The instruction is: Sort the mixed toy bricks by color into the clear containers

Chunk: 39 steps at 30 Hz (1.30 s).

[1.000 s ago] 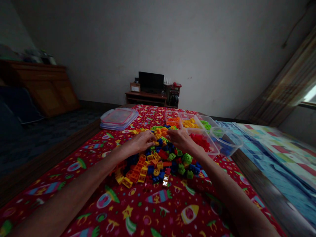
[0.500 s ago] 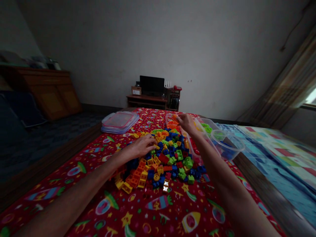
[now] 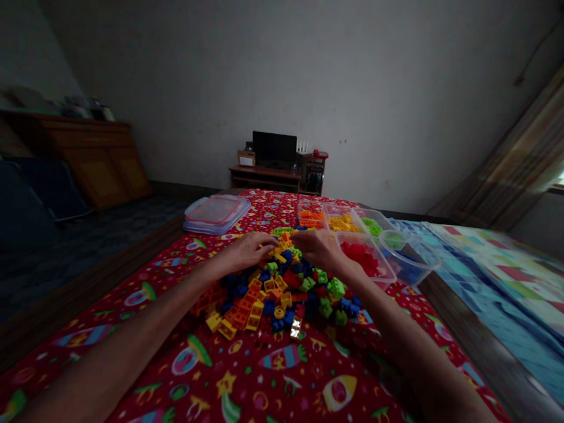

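Observation:
A mixed pile of plastic building blocks (image 3: pixel 304 282) in yellow, orange, blue, green and red lies on the red cloth. My left hand (image 3: pixel 249 249) is at the pile's far left side, thumb and fingers drawn together by some yellow blocks; what is between them is too small to make out. Over the far middle of the pile, my right hand (image 3: pixel 321 248) points its bent fingers leftward, close to my left fingertips. Its fingertips are blurred and partly hidden. To the right, clear containers hold sorted blocks: orange blocks (image 3: pixel 312 217), yellow blocks (image 3: pixel 342 223), red blocks (image 3: pixel 361 257).
Further right stand a container with green blocks (image 3: pixel 372 226) and a round clear tub (image 3: pixel 429 258) with blue ones. Stacked clear lids (image 3: pixel 215 212) lie at the far left. A bed (image 3: pixel 493 276) adjoins the right edge; a monitor (image 3: pixel 275 148) stands by the wall.
My right hand has moved from the orange blocks' container back toward me and left, over the pile. My left hand stays at about the same place. The view has shifted slightly.

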Available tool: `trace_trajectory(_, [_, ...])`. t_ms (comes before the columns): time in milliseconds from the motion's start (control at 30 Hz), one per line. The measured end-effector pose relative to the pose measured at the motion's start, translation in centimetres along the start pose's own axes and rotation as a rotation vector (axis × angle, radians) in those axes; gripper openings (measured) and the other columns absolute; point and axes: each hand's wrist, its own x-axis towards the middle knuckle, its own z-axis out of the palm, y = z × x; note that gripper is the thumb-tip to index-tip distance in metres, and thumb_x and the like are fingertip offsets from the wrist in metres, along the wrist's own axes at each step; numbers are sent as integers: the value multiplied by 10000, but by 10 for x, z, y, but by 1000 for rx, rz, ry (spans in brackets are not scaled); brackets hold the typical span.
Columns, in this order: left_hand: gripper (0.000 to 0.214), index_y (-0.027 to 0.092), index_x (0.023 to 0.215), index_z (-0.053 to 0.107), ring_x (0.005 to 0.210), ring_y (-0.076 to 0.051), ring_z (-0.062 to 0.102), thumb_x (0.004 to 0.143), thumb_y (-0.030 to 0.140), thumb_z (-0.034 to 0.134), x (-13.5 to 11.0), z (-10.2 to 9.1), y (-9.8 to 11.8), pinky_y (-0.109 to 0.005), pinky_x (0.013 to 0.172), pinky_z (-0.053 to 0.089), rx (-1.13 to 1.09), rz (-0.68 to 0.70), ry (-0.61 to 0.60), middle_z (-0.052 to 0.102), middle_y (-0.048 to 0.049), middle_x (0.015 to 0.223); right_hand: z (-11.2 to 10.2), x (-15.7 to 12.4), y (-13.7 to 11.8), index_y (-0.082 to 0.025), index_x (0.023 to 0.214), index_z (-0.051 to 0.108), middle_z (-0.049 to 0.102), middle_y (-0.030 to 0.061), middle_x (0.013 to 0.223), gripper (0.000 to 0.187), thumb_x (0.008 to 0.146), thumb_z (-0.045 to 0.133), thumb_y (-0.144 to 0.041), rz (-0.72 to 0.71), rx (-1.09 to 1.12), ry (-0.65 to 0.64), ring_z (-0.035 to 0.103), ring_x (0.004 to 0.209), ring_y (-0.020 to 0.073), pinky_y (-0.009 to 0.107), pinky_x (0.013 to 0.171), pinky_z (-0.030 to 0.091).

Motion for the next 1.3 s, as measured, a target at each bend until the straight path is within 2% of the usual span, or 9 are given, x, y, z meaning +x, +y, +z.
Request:
trace_trajectory(133, [362,187,973,714,894,-182,647,840,321,404,1,-14,-10,-268,823,498,-28,-102,129,730,-39,985,24,-9,-55,-147,970,646,669,77,921,179,914,484,-200,-337,-29,-147,579,841,147,241,702,404])
trace_trajectory(200, [380,184,967,720,865,-184,657,824,334,402,0,-14,-17,-269,804,509,-38,-147,142,736,-41,981,41,-16,-76,-179,1082,616,624,104,1120,242,911,525,-324,-530,-104,-179,508,1104,221,331,868,409])
trace_trajectory(300, [385,171,933,729,884,-206,667,797,344,413,0,-9,-27,-284,818,509,-17,-174,121,741,-59,977,61,-25,-90,-228,1159,572,530,106,1277,345,893,530,-444,-614,-251,-208,380,1244,296,492,972,348])
trace_trajectory(400, [391,162,928,726,916,-223,665,785,356,418,-1,-6,-33,-296,840,502,-2,-169,89,741,-69,982,66,-26,-85,-227,1134,563,543,101,1222,269,936,463,-379,-558,-321,-227,433,1167,257,488,985,342])
trace_trajectory(600, [393,171,952,716,879,-213,663,803,386,424,-6,-17,-34,-286,815,505,-41,-133,-60,742,-44,960,48,-14,-59,-207,1200,526,558,116,1162,292,915,486,-255,-342,-357,-201,508,1040,230,382,874,442])
trace_trajectory(833, [436,183,1149,654,990,-196,649,736,250,530,-9,-22,-38,-257,866,494,-40,-117,-331,707,-47,1120,26,-17,-22,-165,1304,491,552,162,1219,433,892,544,-285,-180,-137,-84,522,1121,254,377,889,468])
trace_trajectory(1067, [542,158,1206,629,946,-208,661,679,123,506,-9,-22,-21,-246,811,498,144,-214,-285,720,-68,1070,23,-17,27,-161,1268,538,627,147,1129,454,830,627,-239,-18,-100,53,574,1033,235,359,866,455])
trace_trajectory(1200, [479,170,1127,675,840,-206,676,681,164,503,-9,-20,-23,-243,733,504,108,-213,-204,744,-56,944,9,-13,25,-124,1034,653,676,104,893,210,853,552,-157,83,-99,9,588,809,175,276,724,426])
trace_trajectory(1300, [442,188,1062,704,755,-201,673,667,195,504,-9,-19,-27,-246,677,501,87,-160,-125,741,-37,837,-2,-10,14,-109,837,675,648,68,726,193,849,485,-84,169,-133,-54,541,652,130,240,621,367])
